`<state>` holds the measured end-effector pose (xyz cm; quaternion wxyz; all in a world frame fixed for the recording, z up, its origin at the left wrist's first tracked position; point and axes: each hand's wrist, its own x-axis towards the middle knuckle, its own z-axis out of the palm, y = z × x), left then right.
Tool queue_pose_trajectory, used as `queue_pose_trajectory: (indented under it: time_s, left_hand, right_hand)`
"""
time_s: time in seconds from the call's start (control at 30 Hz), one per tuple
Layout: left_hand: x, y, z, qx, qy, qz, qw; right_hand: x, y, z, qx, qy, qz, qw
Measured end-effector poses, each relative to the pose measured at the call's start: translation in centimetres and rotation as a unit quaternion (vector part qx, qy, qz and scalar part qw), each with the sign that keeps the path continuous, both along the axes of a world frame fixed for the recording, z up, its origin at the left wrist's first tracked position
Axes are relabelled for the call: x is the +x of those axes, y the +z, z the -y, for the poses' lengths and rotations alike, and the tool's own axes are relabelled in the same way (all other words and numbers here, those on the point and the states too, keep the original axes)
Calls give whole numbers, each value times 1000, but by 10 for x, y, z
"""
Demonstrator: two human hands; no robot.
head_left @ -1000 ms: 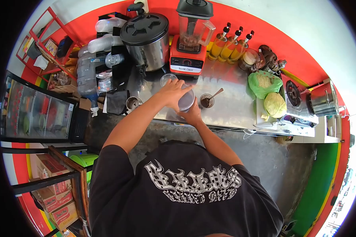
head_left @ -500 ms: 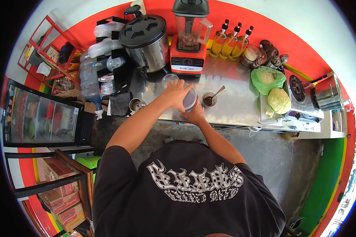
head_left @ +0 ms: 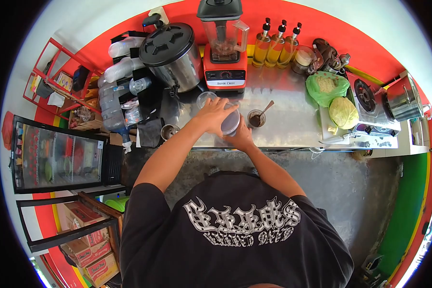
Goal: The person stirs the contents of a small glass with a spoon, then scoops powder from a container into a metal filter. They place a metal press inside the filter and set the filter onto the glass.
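Both hands are around a clear plastic cup [head_left: 231, 123] with a pale purplish look, over the front of the steel counter. My left hand [head_left: 215, 116] reaches across its top left side, fingers bent over the rim. From below and the right, my right hand [head_left: 241, 138] curls around the cup's side. Just behind my left fingers lies a round clear plastic piece [head_left: 205, 98], partly covered by the hand. A small glass [head_left: 255, 119] with dark contents and a spoon [head_left: 268, 106] leaning in it stands right of my right hand.
Behind the hands stands a red blender [head_left: 225, 77], with a steel pot-like dispenser [head_left: 183, 72] to its left. Several pump bottles [head_left: 274, 50] line the wall. A cabbage [head_left: 343, 113] and a green bag [head_left: 320, 96] sit near the stove [head_left: 365, 103]. A metal cup [head_left: 169, 132] stands front left.
The view has shifted slightly. Both hands stay on the cup, and my right hand sits a little farther round its lower right side.
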<state>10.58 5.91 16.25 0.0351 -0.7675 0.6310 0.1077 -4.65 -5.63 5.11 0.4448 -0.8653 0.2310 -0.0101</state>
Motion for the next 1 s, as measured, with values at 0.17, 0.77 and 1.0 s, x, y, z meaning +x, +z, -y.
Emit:
queue_pose_trajectory:
  time_s: [0.17, 0.77, 1.0]
  left_hand:
    - [-21, 19, 8, 49, 133, 1, 990]
    - [-6, 26, -8, -35, 93, -4, 995]
    - [3, 38, -46, -34, 165, -53, 984]
  right_hand:
    - [0, -6, 1, -14, 0, 11, 1000]
    - [0, -4, 4, 4, 14, 3, 1000]
    - [-2, -15, 0, -8, -1, 18, 1000]
